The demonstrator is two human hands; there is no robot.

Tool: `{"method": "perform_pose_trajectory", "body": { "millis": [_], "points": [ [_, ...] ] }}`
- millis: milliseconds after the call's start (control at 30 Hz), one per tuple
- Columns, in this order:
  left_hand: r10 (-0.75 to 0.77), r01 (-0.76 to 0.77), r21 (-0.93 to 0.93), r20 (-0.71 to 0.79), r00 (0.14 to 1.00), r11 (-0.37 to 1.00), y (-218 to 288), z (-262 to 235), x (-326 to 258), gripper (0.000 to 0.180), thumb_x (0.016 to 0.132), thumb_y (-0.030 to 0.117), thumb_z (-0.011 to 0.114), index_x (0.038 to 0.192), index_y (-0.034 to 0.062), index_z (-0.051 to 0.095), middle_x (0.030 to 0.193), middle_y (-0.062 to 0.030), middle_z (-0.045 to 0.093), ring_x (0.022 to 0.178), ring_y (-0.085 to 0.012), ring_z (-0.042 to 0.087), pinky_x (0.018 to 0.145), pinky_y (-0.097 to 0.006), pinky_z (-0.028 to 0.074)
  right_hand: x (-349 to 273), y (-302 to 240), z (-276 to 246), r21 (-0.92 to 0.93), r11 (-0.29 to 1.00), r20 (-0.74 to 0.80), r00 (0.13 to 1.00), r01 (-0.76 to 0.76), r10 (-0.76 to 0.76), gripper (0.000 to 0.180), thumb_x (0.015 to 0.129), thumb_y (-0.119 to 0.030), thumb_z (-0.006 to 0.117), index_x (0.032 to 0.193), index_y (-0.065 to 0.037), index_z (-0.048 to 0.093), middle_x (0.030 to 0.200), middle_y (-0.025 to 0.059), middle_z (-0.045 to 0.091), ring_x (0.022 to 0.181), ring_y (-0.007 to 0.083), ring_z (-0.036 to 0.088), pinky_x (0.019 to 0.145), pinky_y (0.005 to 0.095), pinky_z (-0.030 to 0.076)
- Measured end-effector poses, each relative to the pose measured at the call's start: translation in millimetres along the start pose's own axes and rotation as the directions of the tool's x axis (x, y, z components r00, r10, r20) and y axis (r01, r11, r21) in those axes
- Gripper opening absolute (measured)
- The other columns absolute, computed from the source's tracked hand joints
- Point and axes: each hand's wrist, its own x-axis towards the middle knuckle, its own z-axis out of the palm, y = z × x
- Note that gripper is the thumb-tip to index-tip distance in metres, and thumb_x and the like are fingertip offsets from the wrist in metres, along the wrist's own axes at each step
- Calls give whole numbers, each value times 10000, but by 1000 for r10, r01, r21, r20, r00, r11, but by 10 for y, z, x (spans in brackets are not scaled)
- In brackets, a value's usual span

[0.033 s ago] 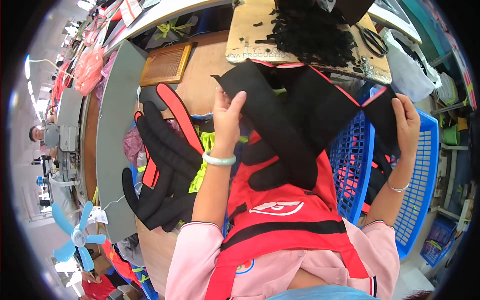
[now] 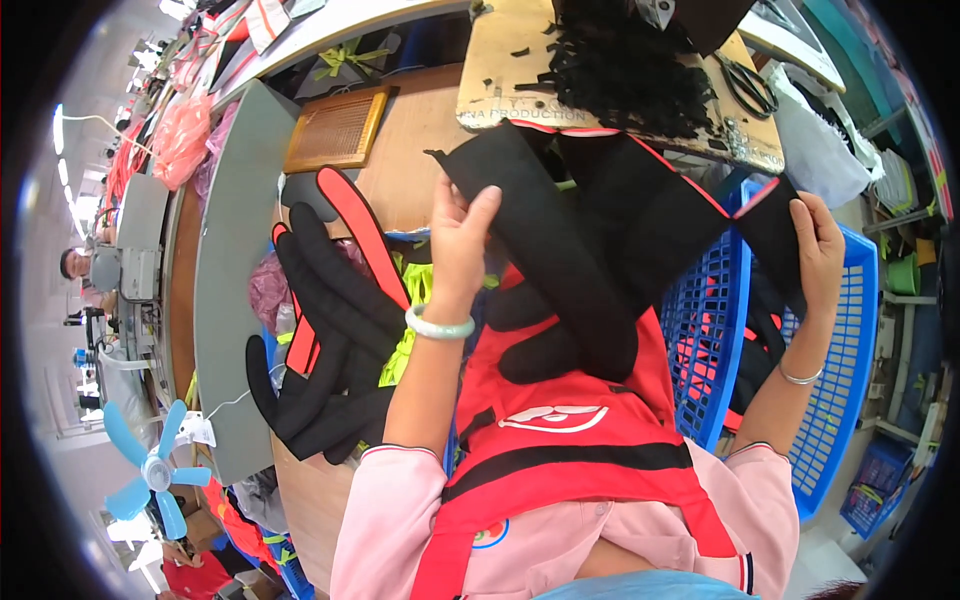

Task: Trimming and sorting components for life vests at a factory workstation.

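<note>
Black fabric piece with red edging (image 2: 600, 230) is being held up and stretched between both hands, in front of the chest and just near of the work board (image 2: 500, 60). Left hand (image 2: 462, 235) is pinching the left end, thumb in front and fingers folded over the top edge of a long black strap-like panel (image 2: 560, 260) that is hanging down to the right. Right hand (image 2: 815, 245) is gripping the right end, fingers wrapped tight around a black flap with a red border (image 2: 770, 225). Both grips pressed closed on the cloth, nothing spread. Judgement: keeping even tension between the two pinches and the seam edges level would be helping the piece lie flat for checking or aligning; the dangling panel could be twisting if the left pinch slips. Below the piece, a red and black apron (image 2: 570, 430) is covering the lap. To the left, a pile of black glove-like parts with red-orange strips (image 2: 330, 340) is lying on the wooden bench (image 2: 420, 150), beside some yellow-green fabric (image 2: 415, 300). To the right, a blue plastic basket (image 2: 850, 330) is holding more black and red pieces. On the far side, black offcuts (image 2: 630, 70) are heaped on the board, scissors (image 2: 745, 85) just to their right. A small blue fan (image 2: 150, 470) is standing near left.
</note>
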Motion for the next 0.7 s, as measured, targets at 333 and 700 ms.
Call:
{"method": "perform_pose_trajectory", "body": {
  "millis": [333, 700],
  "points": [
    [65, -84, 49, 307, 949, 995, 186, 1016, -344, 737, 913, -16, 580, 1491, 60, 130, 1194, -126, 577, 1080, -162, 583, 907, -289, 491, -429, -1370, 1269, -31, 816, 290, 787, 577, -545, 854, 710, -183, 759, 1421, 16, 330, 1323, 247, 490, 1246, 395, 466, 1043, 433, 379],
    [82, -417, 455, 593, 801, 786, 331, 984, 196, 215, 933, 137, 633, 1119, 32, 659, 981, 0, 660, 877, -68, 595, 781, -213, 463, 180, -1055, 694, 387, 906, 433, 833, 173, -344, 238, 939, -77, 541, 1145, 29, 595, 923, 57, 656, 902, 115, 599, 803, 273, 486]
  ]
}}
